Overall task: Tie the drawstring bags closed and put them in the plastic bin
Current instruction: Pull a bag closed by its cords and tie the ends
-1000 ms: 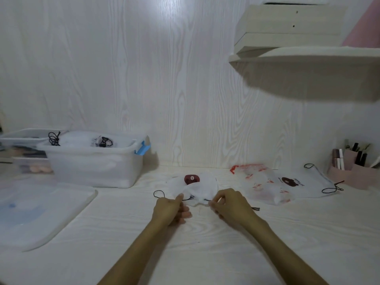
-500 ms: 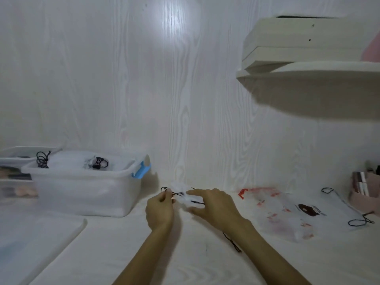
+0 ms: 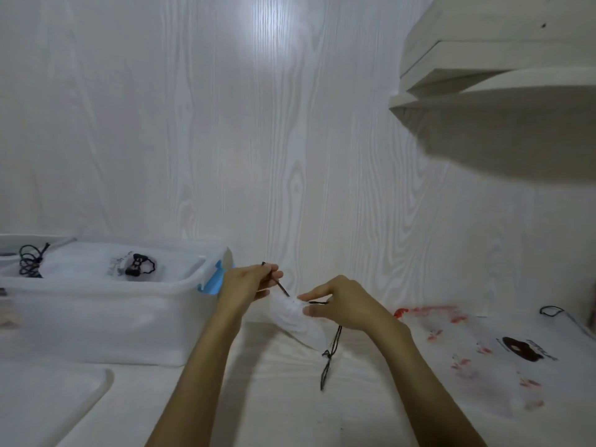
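Far left on the desk (image 3: 290,414), the plastic bin (image 3: 106,321) already has tied bags inside, black cords showing. Next over, the left hand (image 3: 245,287) pinches one end of the black drawstring (image 3: 281,287). A second ago the small white bag (image 3: 295,321) lay flat; now it's lifted off the desk, neck bunched up between both hands. The right hand (image 3: 345,304) pinches the cord at the neck, its loose end dangling below. So the cinching's done and I'd guess the knot comes next. Further right, a printed bag (image 3: 477,350) still lies flat, untied.
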`<state>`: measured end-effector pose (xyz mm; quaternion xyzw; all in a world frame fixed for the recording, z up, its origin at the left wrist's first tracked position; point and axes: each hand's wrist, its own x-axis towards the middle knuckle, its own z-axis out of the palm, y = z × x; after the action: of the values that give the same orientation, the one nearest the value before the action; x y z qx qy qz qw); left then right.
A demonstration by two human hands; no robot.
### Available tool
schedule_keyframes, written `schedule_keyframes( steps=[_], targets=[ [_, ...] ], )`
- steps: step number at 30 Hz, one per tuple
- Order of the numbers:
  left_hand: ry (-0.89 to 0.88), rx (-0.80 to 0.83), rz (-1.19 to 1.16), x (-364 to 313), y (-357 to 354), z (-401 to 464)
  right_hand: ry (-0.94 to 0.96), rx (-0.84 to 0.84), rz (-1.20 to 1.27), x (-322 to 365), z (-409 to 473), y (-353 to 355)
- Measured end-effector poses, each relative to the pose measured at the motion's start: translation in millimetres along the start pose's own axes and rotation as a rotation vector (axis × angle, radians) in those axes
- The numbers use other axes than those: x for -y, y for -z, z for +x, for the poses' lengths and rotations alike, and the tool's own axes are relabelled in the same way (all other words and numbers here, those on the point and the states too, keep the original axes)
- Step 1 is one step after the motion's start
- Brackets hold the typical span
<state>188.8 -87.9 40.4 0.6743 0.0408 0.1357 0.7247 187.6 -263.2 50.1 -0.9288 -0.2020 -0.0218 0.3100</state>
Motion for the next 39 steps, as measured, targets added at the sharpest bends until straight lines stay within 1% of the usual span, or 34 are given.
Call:
schedule_keyframes(
  steps=[2, 5, 6, 7, 10, 13, 16, 18, 20, 22, 24, 27, 31, 33, 34, 36, 37, 38, 39],
  targets=[
    [-0.001, 0.066, -0.036, -1, 1, 0, -0.01, 0.025, -0.001, 0, 2, 1],
    [0.069, 0.231, -0.311, -2, 0, -3, 0.0, 0.034, -0.011, 3, 3, 3],
    [0.099, 0.259, -0.342, -3, 0, -3, 0.01, 0.051, -0.005, 5, 2, 4],
    [0.122, 0.267, -0.305, -3, 1, -3, 0.023, 0.084, 0.002, 6, 1, 3],
    [0.149, 0.28, 0.006, -4, -1, 0, 0.015, 0.184, 0.012, 7, -2, 7],
    [0.18, 0.308, 0.245, -6, -4, -1, -0.112, 0.172, -0.048, 7, -2, 17],
    [0.155, 0.393, 0.471, -9, -9, -7, -0.227, 0.31, -0.179, 11, -11, 33],
    [0.1, 0.44, 0.565, -10, -15, -12, -0.253, 0.334, -0.17, 12, -18, 44],
    [0.059, 0.497, 0.549, -9, -19, -15, -0.223, 0.244, -0.035, 10, -22, 51],
    [0.006, 0.609, 0.505, -6, -25, -19, -0.16, 0.127, 0.119, 11, -23, 55],
    [-0.016, 0.718, 0.425, -1, -31, -21, -0.116, 0.051, 0.192, 15, -25, 55],
    [-0.014, 0.813, 0.367, 3, -38, -24, -0.088, -0.022, 0.185, 21, -22, 51],
    [-0.104, 0.943, 0.497, 4, -42, -29, 0.002, -0.14, 0.133, 33, -20, 42],
    [-0.133, 0.94, 0.499, 1, -44, -34, 0.1, -0.168, 0.126, 42, -21, 35],
    [-0.158, 0.914, 0.503, 1, -45, -35, 0.161, -0.155, 0.114, 48, -23, 31],
    [-0.194, 0.83, 0.511, 1, -46, -35, 0.291, -0.049, 0.115, 54, -25, 26],
    [-0.19, 0.795, 0.497, 2, -45, -33, 0.326, 0.004, 0.134, 54, -26, 27],
    [-0.181, 0.787, 0.464, 2, -42, -31, 0.327, 0.023, 0.156, 52, -27, 30],
    [-0.171, 0.799, 0.425, 1, -39, -30, 0.309, 0.001, 0.164, 47, -28, 35]
  ],
)
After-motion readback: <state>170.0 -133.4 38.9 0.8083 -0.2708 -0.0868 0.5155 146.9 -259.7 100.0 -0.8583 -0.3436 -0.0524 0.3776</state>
